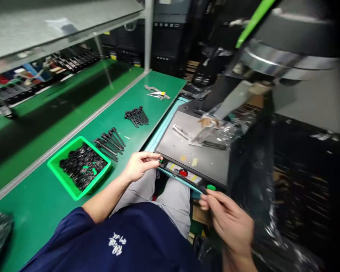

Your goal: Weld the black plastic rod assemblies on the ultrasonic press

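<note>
My left hand [138, 165] rests at the front left corner of a grey machine plate [198, 155], its fingertips curled onto a small green button there. At the plate's front right corner my right hand [229, 221] has its fingers pressed together, and the thumb touches a second green button [211, 187]. A red button [183, 173] sits between the two on the control strip. On the plate lie small metal parts [180, 131] under a clear plastic wrap [223, 130].
A green tray [62, 174] of small black parts stands on the green bench [45, 211], with two bundles of black rods [111, 142] beyond and pliers-like tools [157, 93] farther back. Black plastic sheeting [272, 189] hangs at the right under a large machine head [286, 56]. A shelf runs overhead at left.
</note>
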Available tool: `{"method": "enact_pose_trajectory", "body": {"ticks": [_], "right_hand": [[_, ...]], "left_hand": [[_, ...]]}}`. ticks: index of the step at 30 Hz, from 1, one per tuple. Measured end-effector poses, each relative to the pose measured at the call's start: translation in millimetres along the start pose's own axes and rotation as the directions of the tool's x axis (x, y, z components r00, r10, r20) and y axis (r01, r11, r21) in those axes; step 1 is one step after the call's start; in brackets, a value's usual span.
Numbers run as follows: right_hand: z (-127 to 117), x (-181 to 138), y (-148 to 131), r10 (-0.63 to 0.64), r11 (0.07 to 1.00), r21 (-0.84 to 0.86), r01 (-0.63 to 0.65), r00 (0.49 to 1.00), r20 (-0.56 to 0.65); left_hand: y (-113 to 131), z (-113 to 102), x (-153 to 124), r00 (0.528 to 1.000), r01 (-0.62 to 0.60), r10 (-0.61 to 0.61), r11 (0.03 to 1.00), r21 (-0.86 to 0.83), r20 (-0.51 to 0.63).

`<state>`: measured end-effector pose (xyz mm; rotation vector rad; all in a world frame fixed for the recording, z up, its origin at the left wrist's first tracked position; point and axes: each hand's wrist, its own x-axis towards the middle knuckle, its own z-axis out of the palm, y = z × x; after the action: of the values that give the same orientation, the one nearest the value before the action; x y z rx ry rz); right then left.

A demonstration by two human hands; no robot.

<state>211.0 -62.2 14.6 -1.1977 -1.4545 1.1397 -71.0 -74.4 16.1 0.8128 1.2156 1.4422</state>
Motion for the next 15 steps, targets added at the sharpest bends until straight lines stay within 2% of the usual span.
{"method": "enact_pose_trajectory", "body": {"ticks": [4,7,15], "right_hand": [[22,5,-1,-0.003,0.993,0.122,0.001,1.0,0.021],[34,12,-4,-0.018,0.989,0.146,0.011,0.999,0.043],[38,9,0,0.044,0.975,0.212,-0.06,0.996,0.081]], "left_hand": [[8,0,-2,0.999,-0.025,0.025,1.0,-0.004,0.033],[6,-5,-8,0.999,-0.033,0.033,0.999,0.0,0.034],[5,-12,-9,0.995,-0.088,0.09,0.994,-0.063,0.037]]}}
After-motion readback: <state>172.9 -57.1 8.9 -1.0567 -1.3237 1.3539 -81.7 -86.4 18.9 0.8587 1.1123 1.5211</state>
